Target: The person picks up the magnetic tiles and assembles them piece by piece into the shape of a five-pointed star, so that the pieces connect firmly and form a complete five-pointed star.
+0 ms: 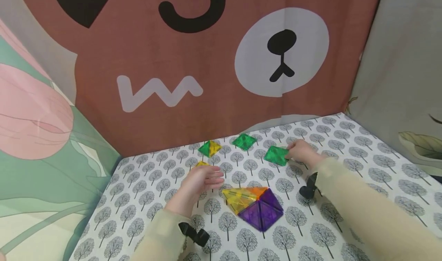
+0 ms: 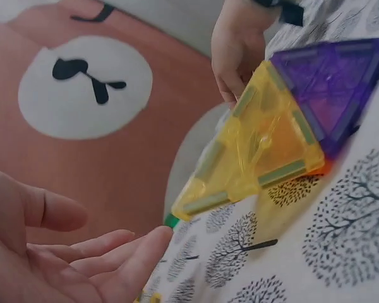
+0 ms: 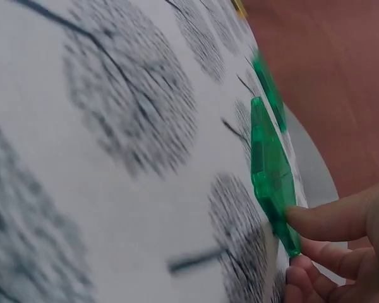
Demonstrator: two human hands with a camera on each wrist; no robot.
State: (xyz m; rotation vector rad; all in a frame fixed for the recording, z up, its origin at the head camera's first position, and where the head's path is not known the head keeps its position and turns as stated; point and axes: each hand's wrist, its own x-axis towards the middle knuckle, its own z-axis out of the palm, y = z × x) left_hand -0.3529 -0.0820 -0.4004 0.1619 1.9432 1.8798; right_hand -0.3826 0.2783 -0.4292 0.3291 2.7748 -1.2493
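My right hand (image 1: 304, 153) pinches the near right corner of a translucent green magnetic tile piece (image 1: 275, 156) between thumb and fingers. In the right wrist view, the thumb lies against the face of that green piece (image 3: 271, 164), close over the cloth. Palm turned inward, my left hand (image 1: 197, 184) holds nothing, its fingers extended beside a joined group of tiles. Yellow triangles (image 1: 238, 199), an orange part (image 1: 261, 193) and purple triangles (image 1: 271, 215) make up this group. From the left wrist, the yellow tiles (image 2: 259, 139) appear just beyond the fingertips.
Farther back lie another green diamond (image 1: 244, 141) and a green-and-yellow piece (image 1: 209, 148). A yellow piece (image 1: 201, 163) is partly hidden behind my left hand. The tree-print cloth (image 1: 228, 218) meets a brown bear-print curtain (image 1: 207, 119) at the back, with more curtains at both sides.
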